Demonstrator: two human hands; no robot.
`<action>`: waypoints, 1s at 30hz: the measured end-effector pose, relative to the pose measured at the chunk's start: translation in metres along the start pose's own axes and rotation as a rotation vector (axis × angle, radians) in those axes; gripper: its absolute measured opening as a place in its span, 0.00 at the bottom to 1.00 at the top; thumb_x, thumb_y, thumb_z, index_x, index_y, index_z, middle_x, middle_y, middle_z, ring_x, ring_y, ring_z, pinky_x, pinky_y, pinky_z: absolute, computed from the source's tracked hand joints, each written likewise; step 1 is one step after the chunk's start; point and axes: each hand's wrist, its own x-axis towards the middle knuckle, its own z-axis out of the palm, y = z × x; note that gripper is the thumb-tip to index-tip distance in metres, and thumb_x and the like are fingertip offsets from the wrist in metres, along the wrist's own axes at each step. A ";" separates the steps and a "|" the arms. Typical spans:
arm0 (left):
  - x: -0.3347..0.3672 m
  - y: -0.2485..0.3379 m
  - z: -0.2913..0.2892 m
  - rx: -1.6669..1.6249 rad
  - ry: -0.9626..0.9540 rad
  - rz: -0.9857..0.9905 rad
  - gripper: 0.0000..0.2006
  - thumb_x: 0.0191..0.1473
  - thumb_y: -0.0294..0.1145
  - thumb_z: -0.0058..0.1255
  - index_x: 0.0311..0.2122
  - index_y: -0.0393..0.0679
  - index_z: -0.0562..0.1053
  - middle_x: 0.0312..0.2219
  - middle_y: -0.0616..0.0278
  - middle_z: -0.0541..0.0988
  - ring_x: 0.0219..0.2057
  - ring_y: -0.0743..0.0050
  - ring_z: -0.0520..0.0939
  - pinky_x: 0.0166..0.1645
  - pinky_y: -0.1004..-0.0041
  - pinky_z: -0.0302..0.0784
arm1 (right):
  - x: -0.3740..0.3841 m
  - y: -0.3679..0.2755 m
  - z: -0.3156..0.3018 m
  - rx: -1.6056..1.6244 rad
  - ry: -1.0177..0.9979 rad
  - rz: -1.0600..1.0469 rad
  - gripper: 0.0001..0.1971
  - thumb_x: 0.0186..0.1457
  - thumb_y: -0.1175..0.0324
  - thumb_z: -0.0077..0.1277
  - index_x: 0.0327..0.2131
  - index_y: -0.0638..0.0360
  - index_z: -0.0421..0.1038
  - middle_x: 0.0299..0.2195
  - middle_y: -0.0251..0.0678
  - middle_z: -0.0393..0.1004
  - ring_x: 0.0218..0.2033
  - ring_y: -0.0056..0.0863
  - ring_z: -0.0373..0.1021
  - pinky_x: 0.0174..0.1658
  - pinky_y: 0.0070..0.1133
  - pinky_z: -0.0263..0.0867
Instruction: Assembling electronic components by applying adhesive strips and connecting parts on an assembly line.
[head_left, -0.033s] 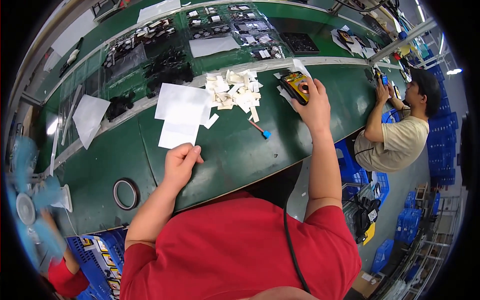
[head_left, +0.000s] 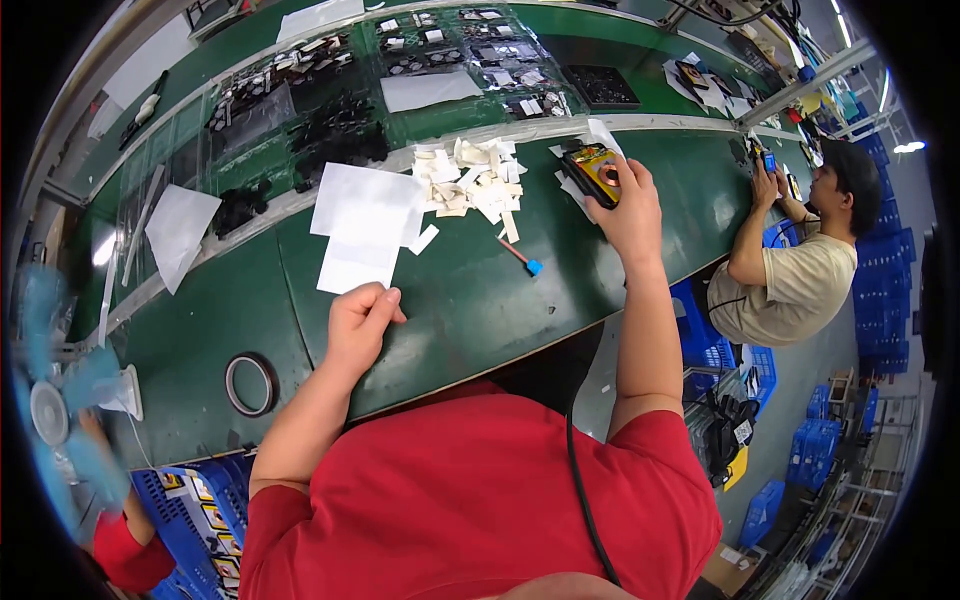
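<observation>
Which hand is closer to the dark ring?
Left. The left hand is curled, to the right of the dark ring. The right hand is much farther right, holding a yellow-and-black device.

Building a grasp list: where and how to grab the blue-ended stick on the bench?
Probably by the blue end, coming from the near side and pinching across it: the stick lies flat on the green bench, that thicker end pointing nearward, while its slimmer reddish shaft runs toward the cream scraps.
</observation>
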 end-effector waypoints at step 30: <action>-0.029 0.017 -0.038 -0.132 0.243 -0.285 0.13 0.59 0.23 0.55 0.50 0.39 0.77 0.40 0.65 0.81 0.41 0.80 0.79 0.49 0.77 0.74 | -0.116 -0.147 0.002 0.957 -0.616 -0.868 0.44 0.33 0.77 0.69 0.60 0.55 0.69 0.60 0.42 0.66 0.61 0.49 0.64 0.63 0.37 0.64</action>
